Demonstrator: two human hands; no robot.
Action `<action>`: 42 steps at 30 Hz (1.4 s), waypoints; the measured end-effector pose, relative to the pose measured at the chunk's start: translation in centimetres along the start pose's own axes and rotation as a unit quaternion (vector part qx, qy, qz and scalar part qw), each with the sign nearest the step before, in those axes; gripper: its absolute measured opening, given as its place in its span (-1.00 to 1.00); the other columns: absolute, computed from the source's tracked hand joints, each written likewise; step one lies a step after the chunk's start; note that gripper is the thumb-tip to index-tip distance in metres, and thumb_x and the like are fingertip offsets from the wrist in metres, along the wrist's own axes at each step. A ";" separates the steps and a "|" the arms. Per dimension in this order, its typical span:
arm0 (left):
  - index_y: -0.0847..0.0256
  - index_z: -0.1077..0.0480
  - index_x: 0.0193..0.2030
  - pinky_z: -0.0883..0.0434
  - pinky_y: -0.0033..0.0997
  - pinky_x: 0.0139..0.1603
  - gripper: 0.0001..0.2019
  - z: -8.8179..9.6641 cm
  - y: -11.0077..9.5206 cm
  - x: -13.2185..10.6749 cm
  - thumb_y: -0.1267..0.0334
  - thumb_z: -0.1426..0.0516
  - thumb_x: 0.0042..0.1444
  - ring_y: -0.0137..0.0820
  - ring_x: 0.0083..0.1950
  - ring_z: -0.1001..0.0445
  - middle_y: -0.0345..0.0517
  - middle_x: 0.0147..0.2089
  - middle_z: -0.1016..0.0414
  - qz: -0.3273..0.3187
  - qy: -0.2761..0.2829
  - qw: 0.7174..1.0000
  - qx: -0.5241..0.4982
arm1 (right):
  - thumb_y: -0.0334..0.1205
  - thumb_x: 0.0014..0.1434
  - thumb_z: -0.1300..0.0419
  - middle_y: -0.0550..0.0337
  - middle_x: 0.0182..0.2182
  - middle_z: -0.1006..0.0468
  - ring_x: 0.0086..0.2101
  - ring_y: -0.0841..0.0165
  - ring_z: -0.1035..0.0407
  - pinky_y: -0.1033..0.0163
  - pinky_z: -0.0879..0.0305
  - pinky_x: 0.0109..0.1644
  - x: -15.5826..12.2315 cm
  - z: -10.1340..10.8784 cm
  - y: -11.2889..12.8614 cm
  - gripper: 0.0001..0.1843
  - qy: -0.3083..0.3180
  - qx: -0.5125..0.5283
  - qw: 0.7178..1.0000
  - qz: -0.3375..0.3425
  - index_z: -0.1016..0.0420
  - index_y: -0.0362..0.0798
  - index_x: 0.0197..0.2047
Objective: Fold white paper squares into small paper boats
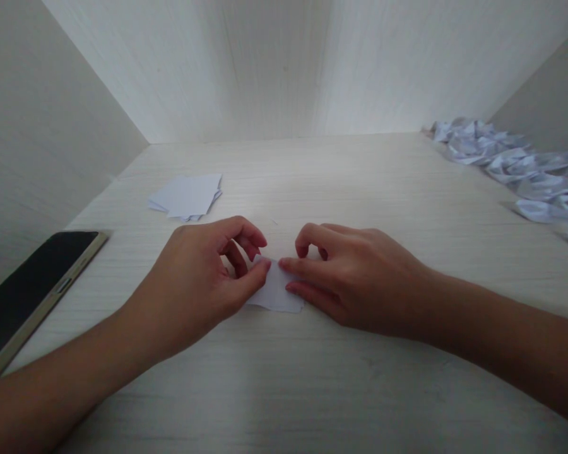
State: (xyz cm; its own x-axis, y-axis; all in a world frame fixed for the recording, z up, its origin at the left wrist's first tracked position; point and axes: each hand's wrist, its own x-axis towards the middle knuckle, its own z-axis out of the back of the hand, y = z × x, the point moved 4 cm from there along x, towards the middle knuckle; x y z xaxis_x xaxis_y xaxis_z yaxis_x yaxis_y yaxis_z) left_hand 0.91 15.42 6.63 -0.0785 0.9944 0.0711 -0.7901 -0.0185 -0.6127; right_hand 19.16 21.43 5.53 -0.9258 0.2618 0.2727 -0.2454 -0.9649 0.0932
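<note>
A small white sheet of paper (277,295) lies on the light table between my two hands. My left hand (213,268) has its thumb on the paper's upper left part, with the fingers curled behind, pinching the edge. My right hand (360,274) presses the paper's right side with its thumb and a fingertip, while the other fingers are bent. Part of the paper's top and right edges is hidden by the fingers. Whether the sheet has a crease I cannot tell.
A loose stack of white paper pieces (189,195) lies behind my left hand. At the far left rests a dark-screened phone (33,284) with a gold edge. Folded white paper pieces (515,161) are heaped at the back right. Pale panels (284,69) enclose the table's back and sides.
</note>
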 end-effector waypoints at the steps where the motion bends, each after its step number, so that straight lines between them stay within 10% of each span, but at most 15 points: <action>1: 0.14 -0.56 -0.17 -0.45 -0.52 -0.53 -0.82 0.0 -0.1 -0.1 0.13 -0.32 0.15 -0.44 -0.55 -0.56 -0.30 -0.48 -0.59 -0.012 -0.002 1.000 0.009 | -0.09 0.48 -0.20 0.02 -0.14 -0.59 -0.36 0.35 -0.29 0.23 -0.02 -0.36 0.1 0.0 0.1 -0.71 0.003 -0.004 1.000 -0.003 -0.74 0.00 0.01; 8: 0.12 -0.57 -0.24 -0.43 -0.58 -0.59 -0.91 0.0 -1.0 -0.9 0.19 -0.29 0.17 -0.51 -0.60 -0.51 -0.32 -0.44 -0.62 -0.056 -0.014 0.998 0.034 | -0.11 0.50 -0.15 0.01 -0.15 -0.60 -0.36 0.33 -0.32 0.22 0.01 -0.38 0.1 0.3 -0.1 -0.69 0.019 -0.014 0.999 -0.027 -0.74 0.06 0.05; 17: 0.13 -0.65 -0.23 -0.52 -0.57 -0.43 -0.84 0.0 -1.5 -1.1 0.32 -0.20 0.28 -0.53 -0.45 -0.58 -0.24 -0.21 -0.73 -0.177 -0.029 0.980 0.083 | -0.24 0.52 -0.13 0.00 -0.07 -0.72 -0.17 0.23 -0.47 0.15 -0.41 -0.19 0.1 -0.1 -1.2 -0.67 -0.037 0.027 0.998 0.041 -0.75 -0.09 -0.11; 29: 0.10 -0.68 -0.11 -0.64 -0.46 -0.02 -0.75 -0.5 -1.5 -2.0 0.35 -0.13 0.37 -0.42 -0.19 -0.69 -0.18 -0.03 -0.74 -0.220 0.005 0.965 0.142 | -0.28 0.54 -0.11 0.05 0.02 -0.76 -0.10 0.23 -0.53 0.11 -0.57 0.00 0.0 0.1 -1.0 -0.66 -0.035 0.054 0.996 0.069 -0.76 -0.11 -0.02; 42: 0.20 -0.67 -0.12 -0.61 -0.52 -0.10 -0.70 -0.9 -1.9 -1.8 0.51 -0.09 0.34 -0.42 -0.19 -0.67 -0.10 -0.04 -0.70 -0.255 0.021 0.953 0.161 | -0.32 0.53 -0.09 0.06 -0.02 -0.75 -0.13 0.23 -0.54 0.10 -0.59 -0.06 0.2 0.1 -1.0 -0.64 -0.027 0.054 0.995 0.082 -0.77 -0.08 -0.09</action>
State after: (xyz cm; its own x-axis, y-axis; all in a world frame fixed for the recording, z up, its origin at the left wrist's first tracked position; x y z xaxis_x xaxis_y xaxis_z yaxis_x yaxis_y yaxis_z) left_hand 3.05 13.80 6.95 0.3849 0.8855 0.2603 -0.8651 0.4444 -0.2325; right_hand 19.27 22.41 5.54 -0.9335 0.1051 0.3427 -0.0582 -0.9878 0.1445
